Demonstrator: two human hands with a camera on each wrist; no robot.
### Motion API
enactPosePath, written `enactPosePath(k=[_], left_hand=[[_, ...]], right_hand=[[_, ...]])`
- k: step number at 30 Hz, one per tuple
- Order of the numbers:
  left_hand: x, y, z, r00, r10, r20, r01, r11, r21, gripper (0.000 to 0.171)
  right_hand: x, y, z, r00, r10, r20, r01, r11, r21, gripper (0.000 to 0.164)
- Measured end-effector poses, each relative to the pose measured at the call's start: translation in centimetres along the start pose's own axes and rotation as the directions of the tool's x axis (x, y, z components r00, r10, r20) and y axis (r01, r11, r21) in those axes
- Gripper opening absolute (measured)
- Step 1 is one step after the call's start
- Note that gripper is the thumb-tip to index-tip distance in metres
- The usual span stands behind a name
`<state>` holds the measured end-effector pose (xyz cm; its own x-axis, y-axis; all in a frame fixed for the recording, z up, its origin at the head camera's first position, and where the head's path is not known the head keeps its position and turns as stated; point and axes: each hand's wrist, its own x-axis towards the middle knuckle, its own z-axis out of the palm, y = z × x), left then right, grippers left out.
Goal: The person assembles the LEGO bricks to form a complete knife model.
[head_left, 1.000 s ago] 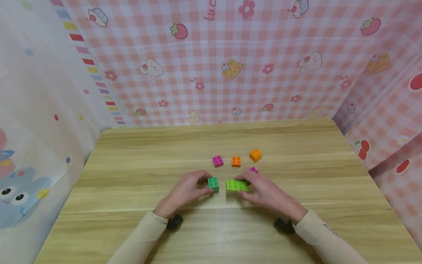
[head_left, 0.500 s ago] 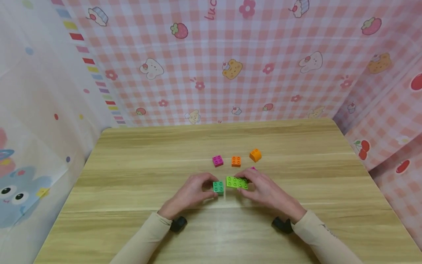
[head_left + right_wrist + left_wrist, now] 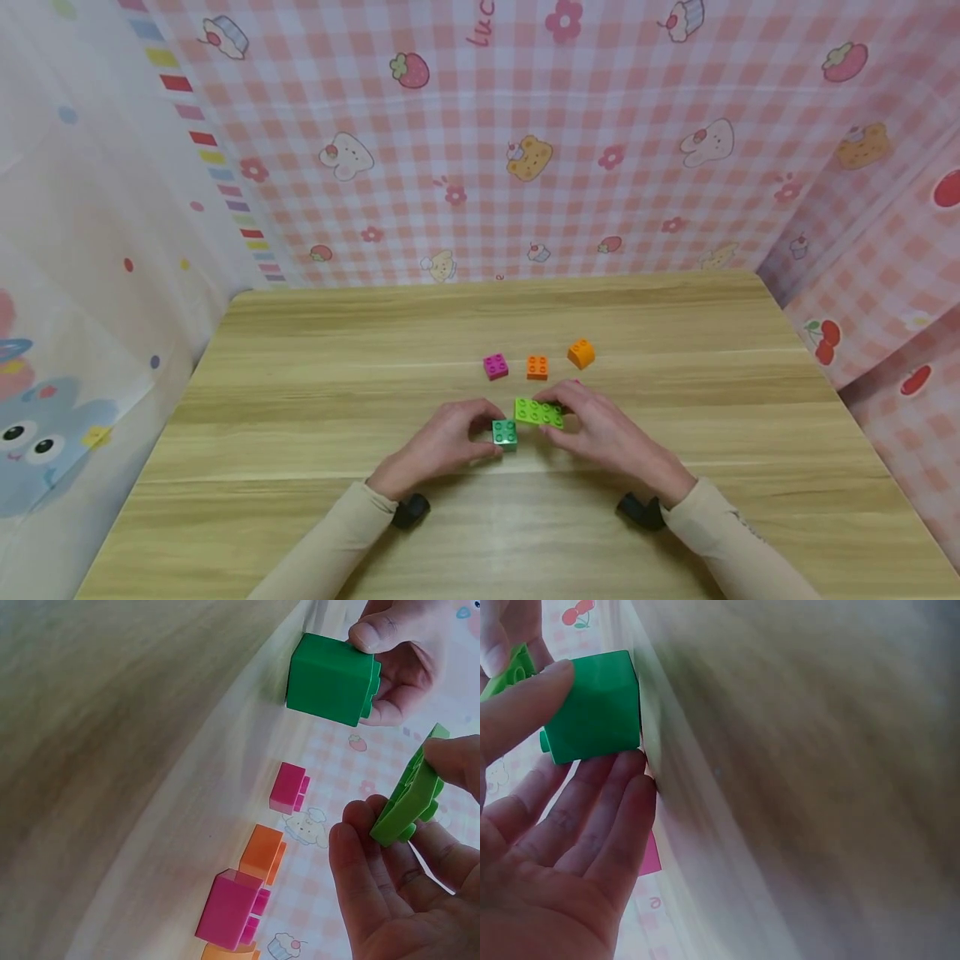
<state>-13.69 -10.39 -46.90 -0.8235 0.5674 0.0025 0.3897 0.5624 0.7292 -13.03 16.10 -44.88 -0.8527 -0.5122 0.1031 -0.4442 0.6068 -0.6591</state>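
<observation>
Near the middle of the table, my left hand (image 3: 447,439) pinches a dark green toy building block (image 3: 504,435) with two-by-two studs facing up. The thumb lies on one side of it and the fingertips on the other, with the block's base close to the tabletop in the left wrist view. My right hand (image 3: 606,427) grips a flat, longer lime-green building block (image 3: 537,412) between thumb and fingers. That lime block tilts above the table in the right wrist view, its hollow underside partly showing. In the head view it sits just behind and right of the dark green one.
Behind the hands lie a magenta block (image 3: 495,367), an orange block (image 3: 537,368) and a rounded orange block (image 3: 581,354). Another pink block (image 3: 229,909) is mostly hidden behind my right hand in the head view. Patterned cloth (image 3: 480,167) hangs beyond the wooden table (image 3: 337,350).
My left hand has moved the dark green block right and slightly toward me, beside the lime one. My right hand has raised and tilted the lime block a little. The other blocks stay put.
</observation>
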Motion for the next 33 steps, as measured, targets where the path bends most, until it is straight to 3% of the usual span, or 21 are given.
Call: enactPosePath(k=[14, 28, 33], left_hand=[[-0.4, -0.1, -0.4, 0.999, -0.033, 0.031, 0.034, 0.999, -0.025, 0.057], [-2.2, -0.2, -1.4, 0.991, -0.119, -0.054, 0.116, 0.992, -0.06, 0.054], [-2.6, -0.2, -1.6, 0.991, -0.094, -0.091, 0.085, 0.991, -0.101, 0.054]], right_hand=[[0.5, -0.8, 0.5, 0.999, -0.05, 0.002, 0.05, 0.998, -0.038, 0.036], [1.2, -1.7, 1.4, 0.996, -0.065, 0.053, 0.069, 0.996, -0.062, 0.038], [1.4, -1.9, 1.8, 0.995, -0.075, 0.066, 0.079, 0.995, -0.058, 0.039]])
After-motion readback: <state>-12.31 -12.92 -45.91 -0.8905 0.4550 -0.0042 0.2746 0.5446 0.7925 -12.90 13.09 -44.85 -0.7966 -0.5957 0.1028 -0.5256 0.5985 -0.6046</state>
